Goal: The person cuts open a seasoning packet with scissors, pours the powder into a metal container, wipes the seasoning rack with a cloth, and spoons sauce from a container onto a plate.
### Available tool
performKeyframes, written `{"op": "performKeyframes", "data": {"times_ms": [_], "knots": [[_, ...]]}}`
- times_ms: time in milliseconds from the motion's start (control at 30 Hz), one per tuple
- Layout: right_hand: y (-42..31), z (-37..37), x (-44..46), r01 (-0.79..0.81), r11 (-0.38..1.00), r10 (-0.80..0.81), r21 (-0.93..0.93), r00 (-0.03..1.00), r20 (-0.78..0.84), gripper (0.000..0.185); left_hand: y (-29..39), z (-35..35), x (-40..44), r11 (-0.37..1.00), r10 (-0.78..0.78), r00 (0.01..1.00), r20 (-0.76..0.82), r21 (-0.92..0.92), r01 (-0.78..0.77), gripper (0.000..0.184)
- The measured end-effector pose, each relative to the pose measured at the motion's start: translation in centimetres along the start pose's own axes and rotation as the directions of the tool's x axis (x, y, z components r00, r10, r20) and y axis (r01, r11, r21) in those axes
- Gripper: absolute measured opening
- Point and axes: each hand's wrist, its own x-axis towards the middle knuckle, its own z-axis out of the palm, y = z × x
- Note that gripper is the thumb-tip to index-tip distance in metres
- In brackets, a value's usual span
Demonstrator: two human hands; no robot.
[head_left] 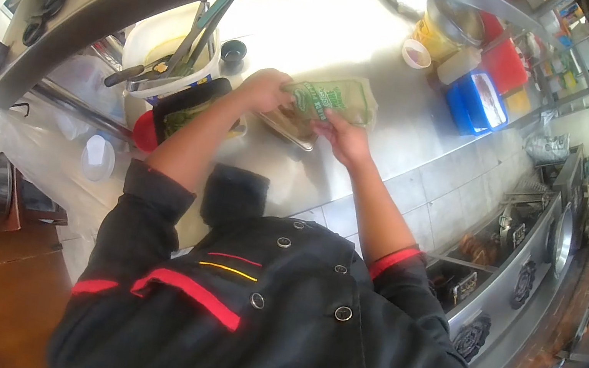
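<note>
Packaging of translucent, green-printed plastic point(335, 101) sits over the shiny steel counter point(411, 114); I see the left hand point(263, 91) clamped on its left end, the right hand point(347, 140) pinching its near edge, a small round black cup point(233, 54) near the left hand.

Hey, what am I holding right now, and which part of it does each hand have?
A bag with green print: your left hand has its left end, and your right hand grips its near edge, thumb on top.
</note>
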Motion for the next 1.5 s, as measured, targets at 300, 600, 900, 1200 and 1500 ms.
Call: {"op": "performKeyframes", "data": {"times_ms": [300, 600, 900, 1200, 1500], "knots": [[1.7, 1.2, 1.7, 0.015, 0.94, -0.059, -0.34, 0.991, -0.118, 0.029, -0.9, 2.1, 0.4, 0.977, 0.136, 0.982, -0.134, 0.181, -0.111, 0.03], [-1.2, 1.1, 0.2, -0.062, 0.962, 0.044, -0.266, 0.996, -0.074, 0.035, -1.6, -0.3, -0.5, 0.977, 0.047, 0.991, -0.122, 0.213, -0.02, 0.025], [-3.7, 1.0, -1.0, 0.161, 0.948, -0.178, -0.274, 0.983, -0.036, 0.037, -0.8, -1.1, -0.4, 0.982, -0.089, 0.995, -0.038, 0.162, 0.094, 0.025], [-5.5, 1.8, -0.8, 0.109, 0.845, -0.151, -0.524, 0.988, -0.039, 0.039, -0.9, -1.1, 0.3, 0.991, -0.119, 0.992, -0.048, 0.058, 0.122, 0.026], [-4.7, 0.2, -1.0, 0.111, 0.943, -0.127, -0.315, 0.991, -0.03, 0.037, -2.7, -1.6, 1.2, 0.973, 0.001, 0.999, -0.033, -0.232, -0.009, 0.027]]}}
